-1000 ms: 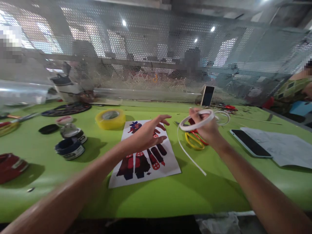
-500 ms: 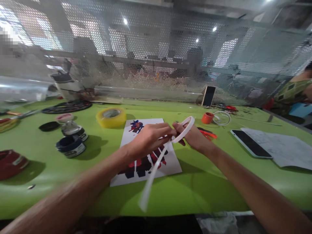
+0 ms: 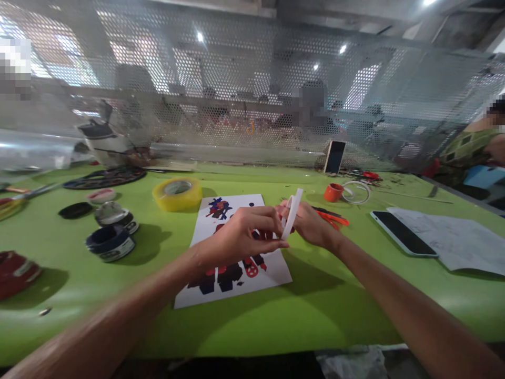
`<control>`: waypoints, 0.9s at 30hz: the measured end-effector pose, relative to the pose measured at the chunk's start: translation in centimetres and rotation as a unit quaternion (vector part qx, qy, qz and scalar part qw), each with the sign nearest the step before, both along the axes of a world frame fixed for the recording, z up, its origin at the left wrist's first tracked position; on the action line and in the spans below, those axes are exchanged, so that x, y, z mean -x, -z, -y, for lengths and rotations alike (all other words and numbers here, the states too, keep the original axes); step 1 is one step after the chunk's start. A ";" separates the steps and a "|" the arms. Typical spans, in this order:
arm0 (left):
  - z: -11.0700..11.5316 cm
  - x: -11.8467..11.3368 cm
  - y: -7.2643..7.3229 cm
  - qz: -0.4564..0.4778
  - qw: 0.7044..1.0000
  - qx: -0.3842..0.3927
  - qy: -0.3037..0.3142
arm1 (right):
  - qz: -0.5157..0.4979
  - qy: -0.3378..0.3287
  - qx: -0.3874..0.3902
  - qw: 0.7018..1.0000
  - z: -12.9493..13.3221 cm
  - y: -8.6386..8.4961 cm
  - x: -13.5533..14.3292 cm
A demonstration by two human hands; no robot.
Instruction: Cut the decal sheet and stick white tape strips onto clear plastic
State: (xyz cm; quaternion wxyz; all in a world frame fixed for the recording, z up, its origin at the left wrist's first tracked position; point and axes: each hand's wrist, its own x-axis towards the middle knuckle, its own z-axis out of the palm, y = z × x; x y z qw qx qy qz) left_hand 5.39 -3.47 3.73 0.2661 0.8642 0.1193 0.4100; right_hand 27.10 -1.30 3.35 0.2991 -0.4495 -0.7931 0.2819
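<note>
A narrow roll of white tape [image 3: 294,211] is up between my hands, seen almost edge-on above the printed sheet. My right hand [image 3: 313,225] is closed on it from the far right side, its fingertips partly hidden behind the roll. My left hand [image 3: 246,234] pinches at the roll's lower near edge with thumb and fingers. Under my left hand lies a white paper sheet [image 3: 232,199] with dark blue, black and red painted shapes, partly covered by the hand.
A yellow-clear tape roll [image 3: 177,193] and open paint jars [image 3: 110,242] stand left. Orange-handled scissors [image 3: 333,217], an orange ring [image 3: 333,192] and a white ring [image 3: 356,192] lie beyond my right hand. A phone [image 3: 402,233] rests on papers [image 3: 465,239]; another phone [image 3: 334,157] leans upright.
The loose white strip that hung toward the table's near edge no longer shows. My left hand has turned and lowered slightly at the roll, and the roll has turned edge-on.
</note>
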 end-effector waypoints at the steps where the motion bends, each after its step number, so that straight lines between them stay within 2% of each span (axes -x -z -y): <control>1: 0.1 -0.1 -0.1 -0.003 0.999 0.032 0.001 | 0.001 0.007 -0.016 1.000 -0.1 0.2 -0.1; 4: 0.3 -0.2 -0.2 -0.005 0.988 0.150 0.015 | 0.011 0.014 -0.059 0.998 -0.5 0.7 -0.5; 7: 0.4 -0.2 -0.1 -0.004 0.961 0.276 0.023 | 0.028 0.005 -0.101 0.994 -0.8 0.8 -0.9; 9: 0.4 -0.2 0.1 -0.019 0.944 0.328 0.025 | 0.044 -0.003 -0.134 0.990 -0.8 0.7 -1.1; 14: 0.0 -0.2 0.5 -0.024 0.920 0.390 0.022 | 0.081 -0.020 -0.219 0.972 -0.1 0.3 -1.1; 19: 0.1 -0.2 0.0 -0.017 0.921 0.389 0.002 | 0.164 -0.011 -0.344 0.925 1.2 -1.5 -0.6; 22: 0.2 0.0 -0.7 -0.005 0.935 0.356 -0.008 | 0.133 -0.025 -0.289 0.948 2.2 -2.9 -0.7; 25: -0.1 0.4 -0.9 -0.009 0.949 0.312 -0.032 | 0.073 -0.031 -0.135 0.988 3.6 -3.7 -2.3; 27: -0.6 0.6 -0.7 -0.036 0.956 0.281 -0.072 | 0.016 0.023 -0.030 0.999 4.7 -3.7 -4.7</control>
